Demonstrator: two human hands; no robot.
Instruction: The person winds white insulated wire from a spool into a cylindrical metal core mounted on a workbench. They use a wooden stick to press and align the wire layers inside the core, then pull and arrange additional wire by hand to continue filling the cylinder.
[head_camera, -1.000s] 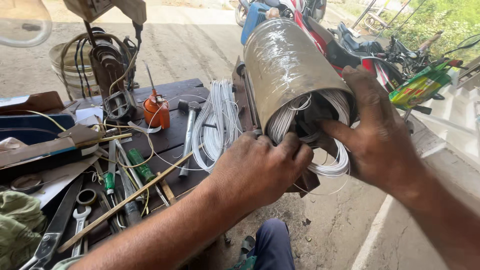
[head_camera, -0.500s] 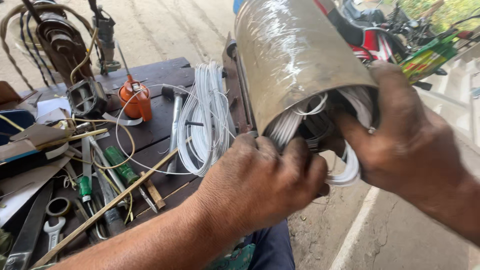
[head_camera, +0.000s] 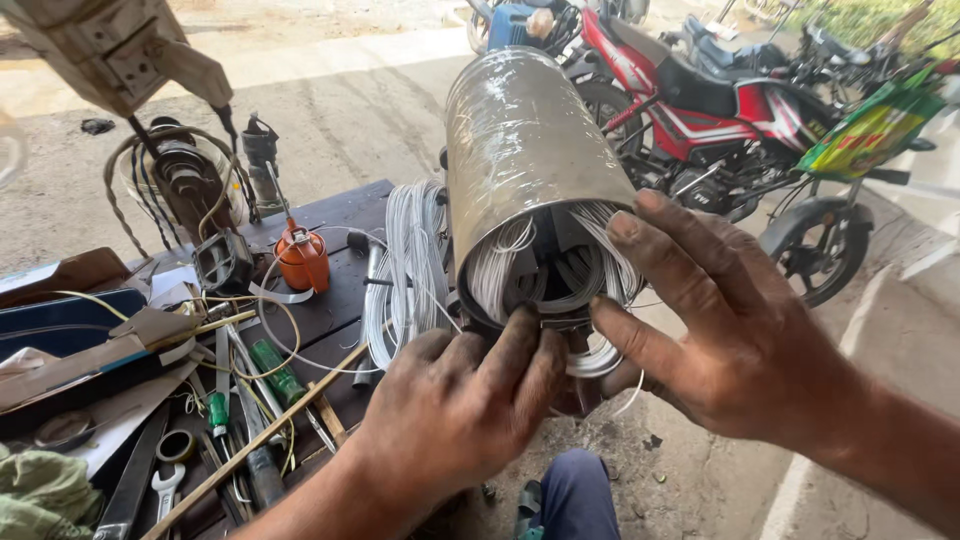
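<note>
A metal cylinder, a motor stator housing (head_camera: 520, 160), stands tilted at the right edge of the dark tabletop (head_camera: 340, 215), its open end turned toward the person. White winding wire (head_camera: 590, 250) fills that end in loops and spills over the lower rim. The left hand (head_camera: 455, 410) is pressed against the bottom of the opening, its fingers (head_camera: 525, 340) curled and pushing into the coils there. The right hand (head_camera: 720, 330) lies over the right side of the rim, fingers (head_camera: 640, 250) spread wide and laid flat on the wire, the thumb hooked under the lower loops; it presses rather than clenches.

Just left of the housing a loose hank of white wire (head_camera: 405, 260) lies on the tabletop, a hammer (head_camera: 368, 275) beside it. Further left stands a small orange oil can (head_camera: 303, 258) with a thin spout, and behind it a dark motor part wrapped in cable (head_camera: 180, 180). Nearer the person lie green-handled screwdrivers (head_camera: 270, 370), a spanner (head_camera: 165, 490), a roll of tape (head_camera: 175, 445) and a long wooden stick (head_camera: 260, 435). A flat blue box (head_camera: 60, 320) sits at the left edge, with a brown cardboard piece (head_camera: 70, 270) above it.

Behind the housing is a red motorcycle (head_camera: 700, 100). A glossy green package with yellow and red print (head_camera: 875, 130) hangs at upper right.
</note>
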